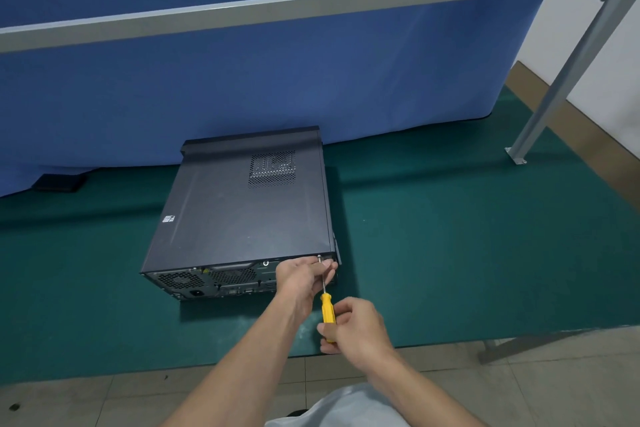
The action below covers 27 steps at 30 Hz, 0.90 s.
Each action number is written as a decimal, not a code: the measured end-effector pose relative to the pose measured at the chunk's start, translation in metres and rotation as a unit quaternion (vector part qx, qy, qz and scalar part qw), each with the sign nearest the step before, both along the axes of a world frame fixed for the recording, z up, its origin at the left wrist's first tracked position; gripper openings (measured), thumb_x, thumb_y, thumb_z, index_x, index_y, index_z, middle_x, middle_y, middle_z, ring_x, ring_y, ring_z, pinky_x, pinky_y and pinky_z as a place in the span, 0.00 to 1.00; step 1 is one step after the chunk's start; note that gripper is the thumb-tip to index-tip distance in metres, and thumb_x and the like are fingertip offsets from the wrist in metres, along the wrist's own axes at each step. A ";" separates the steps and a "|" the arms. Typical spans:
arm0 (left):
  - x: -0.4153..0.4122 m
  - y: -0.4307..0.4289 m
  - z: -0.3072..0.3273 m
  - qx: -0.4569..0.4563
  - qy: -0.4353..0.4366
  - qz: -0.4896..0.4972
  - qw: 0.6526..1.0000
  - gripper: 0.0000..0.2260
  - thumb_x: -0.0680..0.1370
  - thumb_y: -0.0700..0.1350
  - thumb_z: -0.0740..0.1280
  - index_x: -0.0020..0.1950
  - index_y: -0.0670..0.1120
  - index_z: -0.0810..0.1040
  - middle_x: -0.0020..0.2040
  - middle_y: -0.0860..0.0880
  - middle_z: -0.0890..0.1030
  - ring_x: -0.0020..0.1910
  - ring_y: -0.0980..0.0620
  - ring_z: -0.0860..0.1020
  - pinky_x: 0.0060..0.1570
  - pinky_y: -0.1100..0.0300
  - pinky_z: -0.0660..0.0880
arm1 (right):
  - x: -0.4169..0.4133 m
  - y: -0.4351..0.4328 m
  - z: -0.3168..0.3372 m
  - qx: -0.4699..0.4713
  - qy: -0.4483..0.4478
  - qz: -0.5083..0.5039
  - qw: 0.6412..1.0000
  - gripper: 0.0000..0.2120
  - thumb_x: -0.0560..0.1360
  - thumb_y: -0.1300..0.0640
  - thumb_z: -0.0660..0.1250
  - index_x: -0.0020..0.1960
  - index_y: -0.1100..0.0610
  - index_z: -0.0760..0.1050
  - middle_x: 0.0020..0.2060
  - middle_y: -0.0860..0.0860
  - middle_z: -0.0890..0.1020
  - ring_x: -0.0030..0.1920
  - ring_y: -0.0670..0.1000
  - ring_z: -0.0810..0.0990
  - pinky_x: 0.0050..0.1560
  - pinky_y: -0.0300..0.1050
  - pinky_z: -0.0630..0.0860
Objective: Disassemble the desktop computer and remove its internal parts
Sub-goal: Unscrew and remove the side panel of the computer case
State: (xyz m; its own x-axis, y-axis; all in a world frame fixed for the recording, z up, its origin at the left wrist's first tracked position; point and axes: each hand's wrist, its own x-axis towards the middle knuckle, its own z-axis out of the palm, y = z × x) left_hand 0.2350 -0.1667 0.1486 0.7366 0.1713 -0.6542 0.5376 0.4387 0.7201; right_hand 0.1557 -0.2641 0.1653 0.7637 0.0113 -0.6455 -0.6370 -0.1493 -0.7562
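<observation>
matt dark metal computer case [242,211], glossy yellow plastic screwdriver [327,312] handle, shiny metal shaft, green matt mat [450,236].

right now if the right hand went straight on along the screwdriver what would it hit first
Probably the left hand, pinching the screwdriver shaft just ahead of the right hand; the computer lies just beyond.

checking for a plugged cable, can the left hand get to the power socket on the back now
Probably yes: the socket faces the person with nothing in front of it, but the left hand would first have to let go of the screwdriver shaft.
</observation>
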 end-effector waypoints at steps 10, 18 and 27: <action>0.001 -0.001 0.001 -0.011 0.007 0.014 1.000 0.08 0.75 0.24 0.62 0.53 0.30 0.74 0.45 0.33 0.82 0.40 0.43 0.84 0.42 0.57 0.82 | 0.002 -0.010 -0.002 0.236 0.082 -0.061 0.966 0.10 0.74 0.74 0.65 0.55 0.71 0.72 0.47 0.66 0.79 0.42 0.60 0.83 0.40 0.43 0.81; 0.001 -0.002 0.001 -0.009 0.011 0.020 1.000 0.07 0.77 0.25 0.61 0.53 0.30 0.74 0.47 0.32 0.82 0.42 0.41 0.84 0.42 0.57 0.82 | 0.006 -0.008 0.000 0.293 0.116 -0.050 0.948 0.07 0.76 0.71 0.63 0.54 0.71 0.73 0.50 0.67 0.79 0.48 0.60 0.82 0.48 0.50 0.81; 0.003 -0.004 -0.003 -0.014 0.013 0.025 1.000 0.04 0.77 0.26 0.62 0.49 0.31 0.75 0.43 0.34 0.82 0.40 0.43 0.83 0.39 0.59 0.82 | 0.004 -0.005 -0.004 0.102 0.044 0.003 0.994 0.10 0.74 0.66 0.69 0.54 0.65 0.71 0.46 0.59 0.79 0.40 0.55 0.83 0.46 0.50 0.82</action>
State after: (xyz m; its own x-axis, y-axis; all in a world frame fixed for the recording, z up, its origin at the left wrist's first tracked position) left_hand 0.2375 -0.1710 0.1458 0.7110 0.1881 -0.6775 0.5326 0.4852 0.6936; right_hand 0.1599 -0.2688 0.1615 0.7040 0.1524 -0.6937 -0.7016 -0.0023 -0.7126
